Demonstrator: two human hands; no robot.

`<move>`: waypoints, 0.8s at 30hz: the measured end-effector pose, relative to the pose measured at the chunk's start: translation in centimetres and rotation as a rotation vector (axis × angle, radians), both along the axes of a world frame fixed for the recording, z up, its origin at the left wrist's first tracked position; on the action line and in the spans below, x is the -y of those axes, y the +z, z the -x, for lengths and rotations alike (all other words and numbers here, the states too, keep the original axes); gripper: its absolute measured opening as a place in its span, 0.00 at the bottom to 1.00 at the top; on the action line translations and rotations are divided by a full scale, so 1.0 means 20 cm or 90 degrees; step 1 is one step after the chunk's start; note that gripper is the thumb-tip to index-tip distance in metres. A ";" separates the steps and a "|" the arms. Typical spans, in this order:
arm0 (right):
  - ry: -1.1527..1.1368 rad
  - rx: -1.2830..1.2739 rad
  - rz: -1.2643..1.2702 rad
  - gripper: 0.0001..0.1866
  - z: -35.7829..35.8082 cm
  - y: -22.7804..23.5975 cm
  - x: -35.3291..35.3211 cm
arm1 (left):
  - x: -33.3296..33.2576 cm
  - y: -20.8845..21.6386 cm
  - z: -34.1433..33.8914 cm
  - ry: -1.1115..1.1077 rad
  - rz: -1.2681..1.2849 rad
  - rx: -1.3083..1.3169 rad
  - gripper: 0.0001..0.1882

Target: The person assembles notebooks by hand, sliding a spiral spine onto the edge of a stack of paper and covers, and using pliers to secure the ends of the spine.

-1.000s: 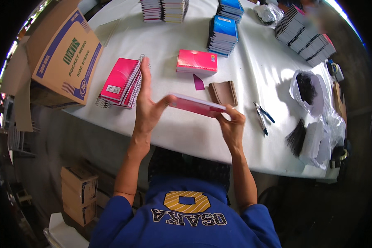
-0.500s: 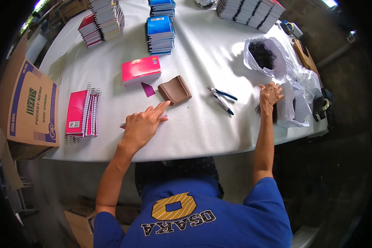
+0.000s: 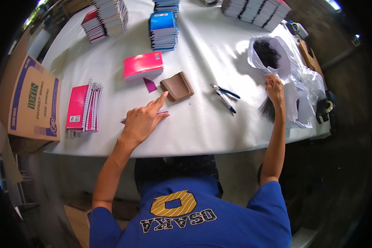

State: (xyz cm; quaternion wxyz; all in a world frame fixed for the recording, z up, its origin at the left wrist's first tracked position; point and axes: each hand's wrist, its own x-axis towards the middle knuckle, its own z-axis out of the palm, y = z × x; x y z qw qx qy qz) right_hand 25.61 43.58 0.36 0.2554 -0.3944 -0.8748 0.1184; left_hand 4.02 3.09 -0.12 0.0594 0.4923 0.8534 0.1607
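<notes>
Left hand [image 3: 139, 120], fingers spread, grip unclear, partly covers a thin pink paper notebook [image 3: 164, 111], near left, on the smooth white-covered desk [image 3: 186, 136]; right hand [image 3: 274, 87], curled beside bristling black wire coils [image 3: 267, 110], contents unclear; grey floor [image 3: 237, 169] below.

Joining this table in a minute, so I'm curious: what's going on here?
The person's left hand covers most of what looks like a thin notebook on the white table. Their right hand, curled, is by a bundle of dark coils; whether it grips one is unclear. Pliers lie between the hands, a brown block just beyond the left one; pink spiral notebooks sit near a carton.
</notes>
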 end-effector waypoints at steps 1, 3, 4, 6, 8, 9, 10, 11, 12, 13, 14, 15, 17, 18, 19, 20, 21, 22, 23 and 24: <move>0.132 -0.039 0.085 0.09 0.08 0.06 0.15 | 0.00 -0.03 0.01 -0.020 -0.029 -0.020 0.29; 0.435 -0.180 0.236 0.11 0.24 0.06 0.52 | 0.02 -0.04 0.03 -0.020 -0.045 -0.042 0.29; 0.470 -0.156 0.283 0.10 0.30 0.09 0.72 | 0.02 -0.03 0.04 -0.031 -0.040 -0.040 0.29; 0.514 -0.123 0.344 0.09 0.40 0.08 0.97 | 0.01 -0.04 0.04 -0.045 -0.051 -0.055 0.28; 0.531 -0.110 0.358 0.08 0.46 0.02 1.03 | -0.01 -0.05 0.05 -0.047 -0.068 -0.076 0.28; 0.539 -0.131 0.397 0.08 0.49 -0.02 1.05 | -0.01 -0.04 0.05 -0.055 -0.085 -0.096 0.29; 0.546 -0.151 0.435 0.08 0.51 -0.04 1.06 | -0.01 -0.03 0.05 -0.058 -0.056 -0.052 0.29; 0.554 -0.150 0.437 0.08 0.52 -0.05 1.06 | -0.01 -0.03 0.05 -0.050 -0.055 -0.053 0.29; 0.559 -0.123 0.452 0.07 0.54 -0.06 1.06 | -0.01 -0.03 0.06 -0.050 -0.053 -0.046 0.29; 0.563 -0.095 0.467 0.07 0.55 -0.06 1.06 | -0.01 -0.03 0.06 -0.051 -0.052 -0.040 0.29; 0.567 -0.094 0.468 0.07 0.56 -0.06 1.05 | -0.01 -0.02 0.06 -0.046 -0.052 -0.040 0.29; 0.592 -0.079 0.470 0.06 0.56 -0.06 1.04 | -0.01 -0.01 0.06 -0.045 -0.039 -0.025 0.29; 0.617 -0.062 0.470 0.06 0.57 -0.04 1.01 | 0.00 0.00 0.07 -0.044 -0.028 -0.010 0.30; 0.613 0.006 0.526 0.06 0.58 -0.03 0.99 | -0.01 -0.01 0.07 -0.054 -0.029 -0.020 0.30; 0.606 0.075 0.581 0.06 0.58 -0.02 0.97 | -0.01 -0.01 0.07 -0.064 -0.031 -0.030 0.31; 0.609 0.076 0.581 0.06 0.59 -0.02 0.98 | -0.01 -0.01 0.07 -0.061 -0.031 -0.031 0.31; 0.675 0.010 0.473 0.06 0.60 -0.02 0.99 | 0.00 -0.01 0.07 -0.059 -0.023 -0.029 0.31; 0.736 -0.056 0.362 0.06 0.60 -0.03 1.00 | 0.00 -0.01 0.07 -0.056 -0.015 -0.027 0.31; 0.737 -0.056 0.361 0.06 0.61 -0.04 0.99 | -0.01 0.00 0.07 -0.056 -0.016 -0.028 0.31; 0.763 -0.059 0.301 0.07 0.62 -0.05 0.97 | -0.01 0.00 0.07 -0.058 -0.007 -0.022 0.31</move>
